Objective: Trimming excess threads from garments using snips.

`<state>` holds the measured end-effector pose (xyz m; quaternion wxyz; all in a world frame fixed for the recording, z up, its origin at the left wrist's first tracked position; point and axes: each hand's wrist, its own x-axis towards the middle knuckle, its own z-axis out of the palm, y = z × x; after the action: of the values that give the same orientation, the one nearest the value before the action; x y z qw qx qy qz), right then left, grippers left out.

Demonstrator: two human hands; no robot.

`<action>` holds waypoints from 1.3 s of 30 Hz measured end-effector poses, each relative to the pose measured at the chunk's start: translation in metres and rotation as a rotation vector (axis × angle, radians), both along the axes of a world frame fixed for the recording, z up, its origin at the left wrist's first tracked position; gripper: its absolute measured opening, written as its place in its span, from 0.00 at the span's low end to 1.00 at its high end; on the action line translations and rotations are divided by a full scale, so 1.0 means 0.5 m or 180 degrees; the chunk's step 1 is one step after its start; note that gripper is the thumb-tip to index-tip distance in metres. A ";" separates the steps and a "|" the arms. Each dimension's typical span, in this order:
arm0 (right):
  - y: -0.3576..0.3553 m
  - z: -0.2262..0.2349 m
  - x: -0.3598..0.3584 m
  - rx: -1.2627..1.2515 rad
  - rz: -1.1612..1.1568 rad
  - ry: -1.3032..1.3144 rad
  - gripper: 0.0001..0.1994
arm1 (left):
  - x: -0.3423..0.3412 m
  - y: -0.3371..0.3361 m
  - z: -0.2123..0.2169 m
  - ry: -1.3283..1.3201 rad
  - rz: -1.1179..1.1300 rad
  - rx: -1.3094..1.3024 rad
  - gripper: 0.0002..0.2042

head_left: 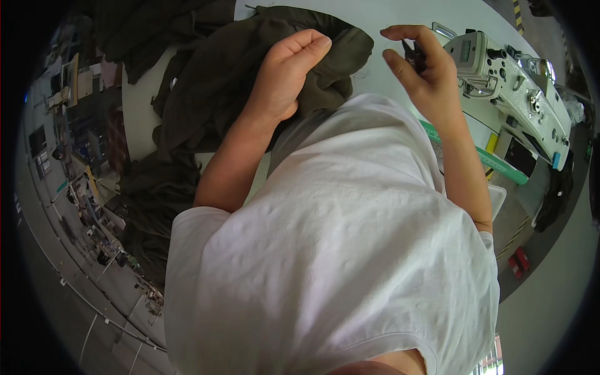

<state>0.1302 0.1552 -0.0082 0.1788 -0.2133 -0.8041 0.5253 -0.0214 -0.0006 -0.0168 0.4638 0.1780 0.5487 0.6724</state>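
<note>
A dark olive cloth garment [219, 81] lies bunched over the white table top in front of me, some of it against my lap. My left hand [284, 72] is closed on this cloth, thumb pressed against the curled forefinger near its right end; the exact part pinched is hidden. To the right, apart from the cloth, my right hand [434, 81] carries small dark thread snips [412, 56] in its palm, their pointed tips showing between thumb and forefinger. Its thumb and forefinger are spread. A few loose threads [360, 74] lie on the table between the hands.
A white sewing machine [500, 75] with a small display stands close to my right hand. More dark cloth [156, 31] is piled at the far left, and another heap [159, 200] hangs lower left. A red object [519, 262] sits on the floor at the right.
</note>
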 end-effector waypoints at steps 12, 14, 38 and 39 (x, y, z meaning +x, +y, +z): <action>-0.048 -0.041 -0.056 0.1476 0.0085 0.0520 0.18 | 0.025 -0.007 0.016 0.0210 -0.0112 0.0078 0.09; -0.046 -0.049 -0.058 0.1458 0.0107 0.0517 0.18 | 0.038 -0.016 -0.007 0.1342 -0.0082 -0.0137 0.10; -0.046 -0.057 -0.055 0.0109 -0.0174 0.0807 0.17 | 0.023 -0.011 -0.020 0.0678 -0.0030 -0.0053 0.06; -0.047 -0.056 -0.057 -0.0086 -0.0339 0.0906 0.16 | 0.023 -0.011 -0.018 0.0677 -0.0031 -0.0054 0.06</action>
<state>0.1018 0.1318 -0.0361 0.3157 -0.1815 -0.7510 0.5508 -0.0099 -0.0063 -0.0258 0.4078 0.2471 0.5996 0.6428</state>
